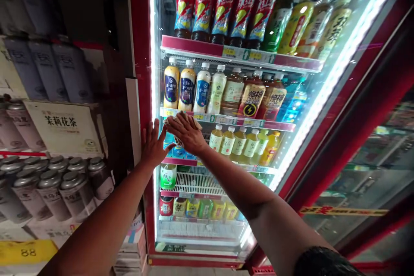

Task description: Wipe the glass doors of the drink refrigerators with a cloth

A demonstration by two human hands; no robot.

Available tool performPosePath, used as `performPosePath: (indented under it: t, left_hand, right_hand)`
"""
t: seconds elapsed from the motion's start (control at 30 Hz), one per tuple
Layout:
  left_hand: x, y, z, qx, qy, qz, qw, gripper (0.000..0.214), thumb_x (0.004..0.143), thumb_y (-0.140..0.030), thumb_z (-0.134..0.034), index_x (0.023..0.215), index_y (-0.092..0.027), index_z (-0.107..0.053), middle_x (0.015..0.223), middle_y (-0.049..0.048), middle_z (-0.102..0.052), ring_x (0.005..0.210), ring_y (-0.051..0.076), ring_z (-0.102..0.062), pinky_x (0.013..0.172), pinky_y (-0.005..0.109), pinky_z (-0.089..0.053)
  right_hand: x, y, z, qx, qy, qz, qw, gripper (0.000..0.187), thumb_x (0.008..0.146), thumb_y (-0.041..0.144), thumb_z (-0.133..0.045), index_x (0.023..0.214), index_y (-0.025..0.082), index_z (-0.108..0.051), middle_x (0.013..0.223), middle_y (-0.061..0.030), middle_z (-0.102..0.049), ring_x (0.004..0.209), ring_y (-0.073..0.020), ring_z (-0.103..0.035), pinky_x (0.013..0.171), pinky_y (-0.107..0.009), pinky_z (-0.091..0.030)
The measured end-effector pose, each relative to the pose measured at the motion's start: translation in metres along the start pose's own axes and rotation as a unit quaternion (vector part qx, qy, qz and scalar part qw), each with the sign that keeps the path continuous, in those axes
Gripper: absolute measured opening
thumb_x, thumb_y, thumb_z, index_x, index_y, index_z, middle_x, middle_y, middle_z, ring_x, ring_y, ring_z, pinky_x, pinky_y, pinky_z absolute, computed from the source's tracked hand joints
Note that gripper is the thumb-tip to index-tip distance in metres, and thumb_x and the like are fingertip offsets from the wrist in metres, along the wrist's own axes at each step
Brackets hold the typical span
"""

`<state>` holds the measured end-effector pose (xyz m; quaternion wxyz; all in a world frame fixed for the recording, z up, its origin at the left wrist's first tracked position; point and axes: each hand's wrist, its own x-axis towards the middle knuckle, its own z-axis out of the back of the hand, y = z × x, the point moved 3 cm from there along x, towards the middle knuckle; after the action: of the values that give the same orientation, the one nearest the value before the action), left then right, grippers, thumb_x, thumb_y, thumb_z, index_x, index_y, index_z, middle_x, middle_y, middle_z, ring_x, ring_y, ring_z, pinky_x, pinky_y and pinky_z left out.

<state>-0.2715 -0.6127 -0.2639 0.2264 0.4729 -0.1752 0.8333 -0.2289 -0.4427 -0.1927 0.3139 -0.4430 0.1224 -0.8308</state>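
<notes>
A lit drinks fridge with a glass door (200,235) stands in front of me. My left hand (154,144) is open, its fingers spread flat against the red frame and left edge of the door. Close beside it, my right hand (186,134) presses a crumpled beige cloth (196,123) to the glass. Much of the cloth is hidden under the palm and fingers. Behind the glass, the hands partly cover blue-labelled bottles (179,152). Just above them is a shelf with yellow bottles (171,84) and white-capped ones.
Red-labelled bottles (222,6) line the top shelf; small pale bottles (239,142) sit lower. Left of the fridge, metallic canisters (64,189) and a cream box (66,127) fill a display, with a yellow price sign (27,252). Another red-framed fridge (362,181) stands at right.
</notes>
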Motion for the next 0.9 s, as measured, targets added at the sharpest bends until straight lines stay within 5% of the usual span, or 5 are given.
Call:
performPosePath:
  t: [0.27,0.47,0.73,0.9]
  left_hand:
    - [0.002,-0.007,0.009,0.003,0.043,0.038,0.998,0.088,0.093,-0.064,-0.055,0.164,-0.022,-0.027,0.173,0.0168,-0.007,0.161,0.035,0.005,0.128,0.064,-0.007]
    - [0.003,-0.013,0.014,-0.004,0.07,0.063,0.996,0.089,0.093,-0.06,-0.058,0.164,-0.018,-0.026,0.173,0.0198,-0.004,0.16,0.036,0.008,0.128,0.064,-0.01]
    - [0.002,-0.021,0.015,-0.002,0.024,0.06,0.998,0.086,0.091,-0.048,-0.067,0.163,-0.023,-0.027,0.173,0.0177,-0.009,0.161,0.035,-0.001,0.129,0.06,-0.02]
    - [-0.001,-0.031,0.032,0.015,0.061,0.034,0.997,0.077,0.09,-0.033,-0.067,0.157,-0.009,-0.037,0.169,0.0274,-0.018,0.158,0.042,-0.017,0.12,0.062,-0.037]
  right_hand:
    - [-0.003,-0.026,0.015,0.035,-0.077,-0.116,0.99,0.056,0.106,0.027,-0.045,0.161,0.03,-0.037,0.17,0.0012,-0.034,0.162,-0.0253,-0.016,0.132,-0.059,-0.013]
    - [-0.01,-0.006,0.008,0.071,-0.034,0.006,0.997,0.054,0.105,0.023,-0.045,0.159,0.03,-0.04,0.168,0.0059,-0.037,0.16,-0.0241,-0.024,0.133,-0.053,-0.018]
    - [0.019,-0.012,0.017,0.062,-0.077,-0.114,0.989,0.053,0.106,0.024,-0.043,0.159,0.029,-0.04,0.169,0.0024,-0.035,0.161,-0.0247,-0.019,0.133,-0.057,-0.011]
    - [0.031,0.004,0.005,0.081,-0.029,-0.038,0.996,0.055,0.105,0.02,-0.042,0.16,0.03,-0.039,0.169,0.0058,-0.034,0.162,-0.0236,-0.016,0.134,-0.054,-0.013]
